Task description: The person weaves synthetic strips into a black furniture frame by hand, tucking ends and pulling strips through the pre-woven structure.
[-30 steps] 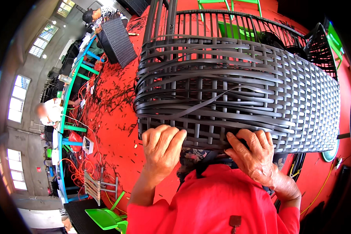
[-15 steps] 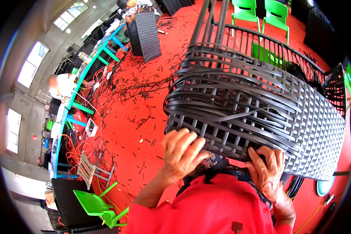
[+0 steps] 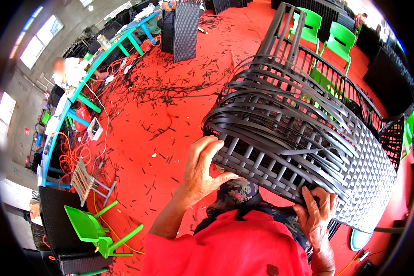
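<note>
A dark grey wicker furniture frame (image 3: 365, 177) lies before me, its right part closely woven from flat plastic strips. Toward its left end, many long loose strips (image 3: 280, 110) bow out over open slats. My left hand (image 3: 195, 170) is closed on the frame's near left corner, fingers against its side and thumb by the lower edge. Farther right along the near edge, my right hand (image 3: 315, 211) curls its fingers over the woven rim. What lies under both hands' fingertips is hidden.
Green chairs (image 3: 338, 43) stand beyond the frame, and another green chair (image 3: 89, 225) is at lower left. A long turquoise-framed table (image 3: 85, 83) runs along the left, with a person (image 3: 69, 73) behind it. Strip scraps litter the red floor (image 3: 170, 138).
My left hand has come onto the frame's left corner from just in front of the edge. The frame now sits more tilted in view, its right end lower. My right hand stays on the rim.
</note>
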A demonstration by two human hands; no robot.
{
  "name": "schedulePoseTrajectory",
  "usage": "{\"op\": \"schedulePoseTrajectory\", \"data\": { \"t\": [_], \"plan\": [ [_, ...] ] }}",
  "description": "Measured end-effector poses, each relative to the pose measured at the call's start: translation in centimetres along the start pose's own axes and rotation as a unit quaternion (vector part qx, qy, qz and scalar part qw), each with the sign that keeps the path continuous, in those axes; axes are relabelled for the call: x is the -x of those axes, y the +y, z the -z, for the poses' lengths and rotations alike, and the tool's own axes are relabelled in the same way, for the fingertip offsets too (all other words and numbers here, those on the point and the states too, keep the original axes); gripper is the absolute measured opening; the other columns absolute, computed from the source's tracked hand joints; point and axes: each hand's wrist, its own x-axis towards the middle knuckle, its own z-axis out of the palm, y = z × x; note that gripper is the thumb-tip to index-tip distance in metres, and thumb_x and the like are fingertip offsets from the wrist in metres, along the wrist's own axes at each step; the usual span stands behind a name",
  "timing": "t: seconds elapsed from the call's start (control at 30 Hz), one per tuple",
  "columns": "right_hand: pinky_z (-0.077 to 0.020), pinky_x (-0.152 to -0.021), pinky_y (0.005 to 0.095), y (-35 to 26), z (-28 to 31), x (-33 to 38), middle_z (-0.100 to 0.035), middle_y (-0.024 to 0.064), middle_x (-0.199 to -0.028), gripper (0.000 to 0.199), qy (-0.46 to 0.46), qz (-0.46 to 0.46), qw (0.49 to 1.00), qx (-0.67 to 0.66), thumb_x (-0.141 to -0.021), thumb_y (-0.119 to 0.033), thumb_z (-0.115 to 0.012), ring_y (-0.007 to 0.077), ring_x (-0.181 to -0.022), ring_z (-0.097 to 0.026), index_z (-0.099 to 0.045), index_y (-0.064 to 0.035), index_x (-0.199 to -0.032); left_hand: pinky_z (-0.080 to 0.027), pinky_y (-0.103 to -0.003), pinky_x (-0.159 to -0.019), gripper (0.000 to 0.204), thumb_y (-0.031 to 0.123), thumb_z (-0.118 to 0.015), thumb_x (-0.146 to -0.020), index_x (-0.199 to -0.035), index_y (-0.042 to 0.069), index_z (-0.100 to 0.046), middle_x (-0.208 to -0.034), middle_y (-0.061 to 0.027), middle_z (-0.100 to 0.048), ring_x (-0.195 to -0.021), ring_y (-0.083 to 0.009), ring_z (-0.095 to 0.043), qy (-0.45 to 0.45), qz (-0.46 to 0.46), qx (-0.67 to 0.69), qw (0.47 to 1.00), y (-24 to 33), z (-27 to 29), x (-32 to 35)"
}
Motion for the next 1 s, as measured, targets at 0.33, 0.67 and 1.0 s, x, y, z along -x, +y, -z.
{"op": "schedulePoseTrajectory", "data": {
  "t": [0.33,0.67,1.0],
  "plan": [
    [-0.0358,-0.074,0.041,0.3,-0.7,0.3,-0.05,0.0101,-0.09,0.04,-0.006,0.008,1.0,0.029,-0.077,-0.029,-0.069,0.0256,-0.08,-0.048,-0.062,-0.0078,-0.11,-0.04,-0.039,-0.094,0.086,0.028,-0.088,-0.055,-0.126,0.005,-0.045,-0.125,-0.0129,-0.044,-0.111,-0.0292,-0.047,0.046,0.104,0.201,0.973,-1.9,-1.2,1.3],
    [-0.0351,-0.072,0.0406,0.6,-0.4,0.9,-0.046,0.0117,-0.09,0.035,-0.034,0.01,0.998,0.05,-0.081,-0.028,-0.064,0.027,-0.079,-0.043,-0.058,-0.0067,-0.107,-0.03,-0.037,-0.099,0.072,0.05,-0.073,-0.069,-0.12,0.003,-0.052,-0.128,-0.0129,-0.048,-0.121,-0.0259,-0.042,-0.031,0.15,0.391,0.908,-6.7,-4.0,3.3],
    [-0.0355,-0.07,0.0392,0.8,0.0,-0.4,-0.05,0.0089,-0.085,0.039,-0.021,0.022,0.999,-0.012,-0.074,-0.029,-0.073,0.0243,-0.074,-0.047,-0.061,-0.0069,-0.104,-0.039,-0.035,-0.093,0.065,0.027,-0.078,-0.068,-0.121,0.001,-0.052,-0.121,-0.0118,-0.051,-0.113,-0.0244,-0.048,0.031,0.209,0.38,0.9,-5.0,-4.2,3.4]
  ]
}}
